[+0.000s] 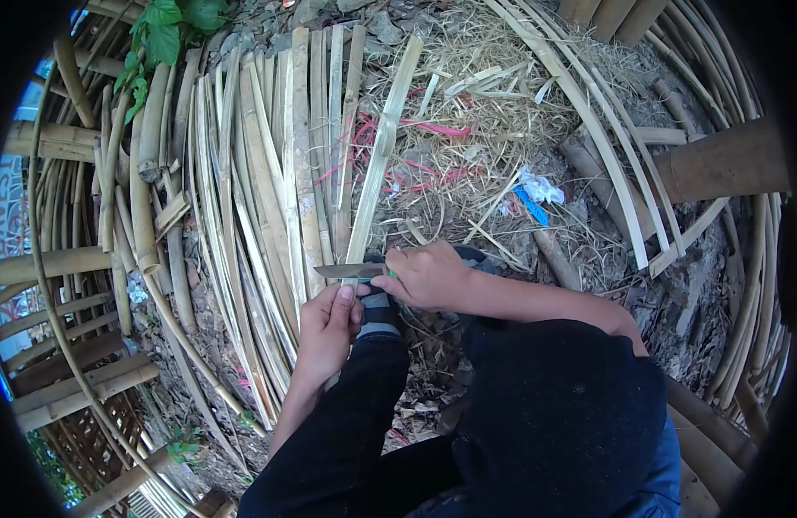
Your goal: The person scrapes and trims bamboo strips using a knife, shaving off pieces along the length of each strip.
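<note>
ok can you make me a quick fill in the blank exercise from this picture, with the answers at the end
1. The right hand grips a ______, with its blade crossing the pale bamboo strip.
2. Below the blade, that strip is held by the ______.
3. The small scrap beside the crumpled white scrap is coloured ______.
4. Green leaves show at the top ______ of the picture.

Missing words: knife; left hand; blue; left
</note>
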Demonstrator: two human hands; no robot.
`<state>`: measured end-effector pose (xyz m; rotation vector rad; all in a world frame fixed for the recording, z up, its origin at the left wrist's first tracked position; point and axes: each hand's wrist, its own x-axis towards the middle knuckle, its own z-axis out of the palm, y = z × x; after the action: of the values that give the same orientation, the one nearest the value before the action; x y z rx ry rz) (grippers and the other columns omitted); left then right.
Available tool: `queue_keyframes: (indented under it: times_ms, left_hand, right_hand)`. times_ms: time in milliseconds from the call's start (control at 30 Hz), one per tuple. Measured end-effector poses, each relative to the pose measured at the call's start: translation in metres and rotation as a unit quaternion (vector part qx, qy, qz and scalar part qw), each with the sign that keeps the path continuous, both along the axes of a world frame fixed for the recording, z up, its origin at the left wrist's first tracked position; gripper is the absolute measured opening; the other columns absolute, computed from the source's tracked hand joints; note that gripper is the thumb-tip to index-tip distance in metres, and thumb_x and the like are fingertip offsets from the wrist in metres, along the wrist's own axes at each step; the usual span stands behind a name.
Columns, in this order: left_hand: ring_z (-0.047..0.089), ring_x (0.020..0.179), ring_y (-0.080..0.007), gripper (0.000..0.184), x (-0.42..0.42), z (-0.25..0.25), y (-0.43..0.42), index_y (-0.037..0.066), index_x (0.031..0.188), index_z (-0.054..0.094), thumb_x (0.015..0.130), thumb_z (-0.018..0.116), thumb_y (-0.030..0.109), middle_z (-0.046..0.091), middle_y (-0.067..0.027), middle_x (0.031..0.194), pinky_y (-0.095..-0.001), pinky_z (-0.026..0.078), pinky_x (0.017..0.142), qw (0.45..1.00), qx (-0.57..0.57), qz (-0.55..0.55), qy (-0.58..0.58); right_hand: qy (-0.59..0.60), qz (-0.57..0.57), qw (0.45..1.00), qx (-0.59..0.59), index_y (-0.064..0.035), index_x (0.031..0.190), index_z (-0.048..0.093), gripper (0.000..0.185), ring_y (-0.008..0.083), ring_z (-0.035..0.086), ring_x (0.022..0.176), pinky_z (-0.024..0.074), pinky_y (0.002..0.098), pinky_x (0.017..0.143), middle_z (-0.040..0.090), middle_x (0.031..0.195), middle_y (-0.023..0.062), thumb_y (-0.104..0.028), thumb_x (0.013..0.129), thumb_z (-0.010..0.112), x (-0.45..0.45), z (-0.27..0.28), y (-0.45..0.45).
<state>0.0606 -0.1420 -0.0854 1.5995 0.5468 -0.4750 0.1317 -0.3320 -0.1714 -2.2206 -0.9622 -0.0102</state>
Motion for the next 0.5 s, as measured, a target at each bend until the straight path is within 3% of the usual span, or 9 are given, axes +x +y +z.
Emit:
queue_keyframes:
  times_ms: [367,500]
  left_hand:
    - [0.041,0.054,-0.0045,0.031,-0.001,0.002,-0.003,-0.001,0.108,0.065,0.11,0.044,0.023,0.05,0.0031,0.069,-0.0213,0.034,0.048,1.0,0.004,-0.015,0.011]
    - [0.041,0.054,-0.005,0.032,-0.003,-0.002,-0.001,-0.002,0.107,0.064,0.11,0.044,0.023,0.05,0.0025,0.069,-0.0217,0.035,0.049,1.0,0.015,-0.014,0.015]
  right_hand:
    - [-0.054,-0.077,0.994,-0.05,-0.0063,0.08,0.057,0.042,0.0302,0.062,0.048,0.0474,0.0425,0.043,0.062,0.06,0.0104,-0.044,0.097,0.059,0.046,-0.015,-0.016]
    - [-0.067,-0.104,0.99,-0.061,-0.0042,0.079,0.065,0.051,0.0313,0.066,0.05,0.0513,0.0434,0.044,0.065,0.061,0.0138,-0.05,0.098,0.055,0.063,-0.019,-0.021]
